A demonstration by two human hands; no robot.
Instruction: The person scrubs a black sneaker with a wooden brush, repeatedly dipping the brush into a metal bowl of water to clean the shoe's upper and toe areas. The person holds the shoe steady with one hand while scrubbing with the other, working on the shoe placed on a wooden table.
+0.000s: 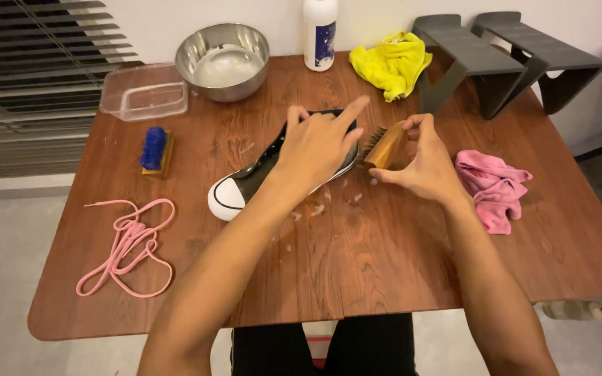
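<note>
A black sneaker (240, 189) with a white rubber toe lies on its side in the middle of the wooden table (357, 264). My left hand (318, 143) rests on top of the sneaker and holds it down. My right hand (423, 163) grips a wooden brush (384, 146), its bristles against the sneaker's heel end. Small white flecks of foam lie on the table just below the shoe.
A pink shoelace (128, 245) lies at the front left, a blue-bristled brush (155, 150) behind it. At the back stand a clear plastic tub (144, 92), a steel bowl (223, 61), a white bottle (320, 33), a yellow cloth (390, 64) and two grey stands (506, 59). A pink cloth (492, 189) lies right.
</note>
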